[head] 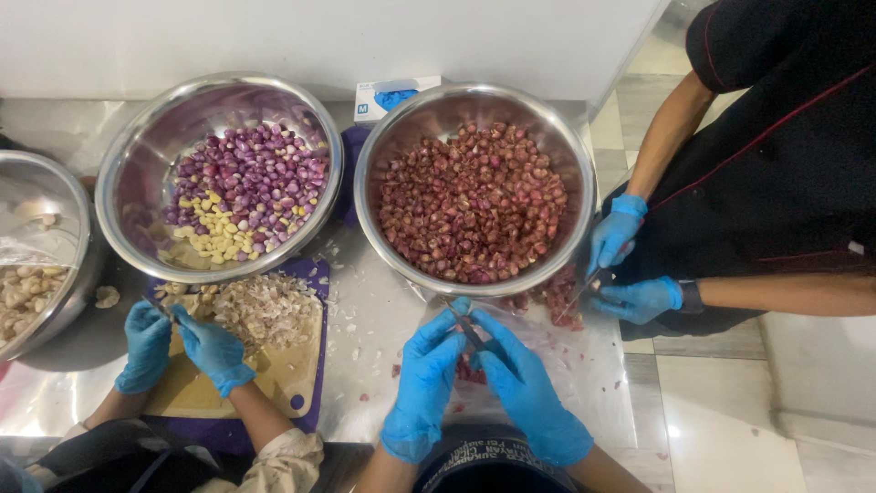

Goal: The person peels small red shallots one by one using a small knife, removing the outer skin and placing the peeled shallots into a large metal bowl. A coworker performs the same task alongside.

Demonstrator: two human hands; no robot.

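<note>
My left hand (424, 374) and my right hand (527, 388), both in blue gloves, meet just below a steel bowl (388, 246) of unpeeled red shallots (474, 205). My right hand grips a small dark knife (465, 330). The fingers of my left hand close around a small shallot at the blade, and most of it is hidden. Red peel scraps (470, 372) lie on a clear plastic sheet (584, 365) under my hands.
A second steel bowl (137, 155) holds peeled purple shallots and garlic cloves. At left, another person's gloved hands (182, 342) work over garlic skins on a cutting board (292, 374). At right, a person's gloved hands (620, 265) hold a knife. A glove box (392, 96) stands behind the bowls.
</note>
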